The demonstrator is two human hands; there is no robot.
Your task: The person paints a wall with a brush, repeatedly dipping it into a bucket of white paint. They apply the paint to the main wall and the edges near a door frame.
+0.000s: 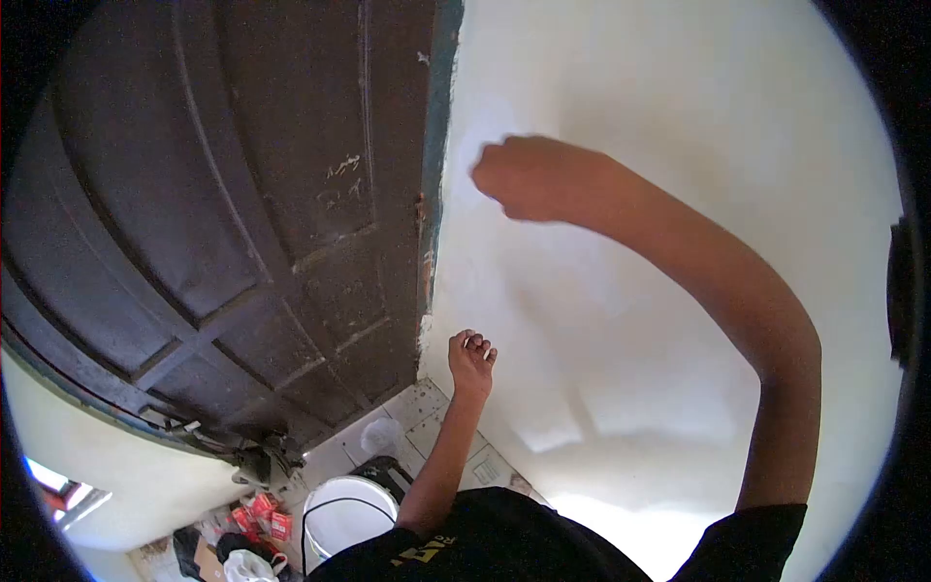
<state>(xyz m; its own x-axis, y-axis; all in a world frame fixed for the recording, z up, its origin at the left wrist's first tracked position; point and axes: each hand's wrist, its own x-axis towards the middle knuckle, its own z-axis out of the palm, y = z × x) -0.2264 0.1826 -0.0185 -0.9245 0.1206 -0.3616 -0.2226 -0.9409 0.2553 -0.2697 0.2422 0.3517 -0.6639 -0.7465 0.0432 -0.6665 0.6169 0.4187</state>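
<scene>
My right hand [529, 178] is raised to the white wall [621, 320], close to the teal door frame [441, 126]. It is closed like a fist, knuckles toward the frame, and the fingers are hidden behind the back of the hand. I cannot tell what, if anything, it holds. Lower down, my left hand [472, 363] hangs in front of the wall near its lower left edge. Its fingers are loosely curled and slightly apart, with nothing visible in the palm. A dark brown panelled door [320, 194] with pale scratched marks fills the left side.
On the tiled floor [417, 417] below stands a white bucket [335, 514] with a dark handle, and a translucent plastic container [381, 436] is beyond it. Red packets [262, 514] and a white plastic bag [248, 565] lie at the lower left. A dark object [902, 291] shows at the right edge.
</scene>
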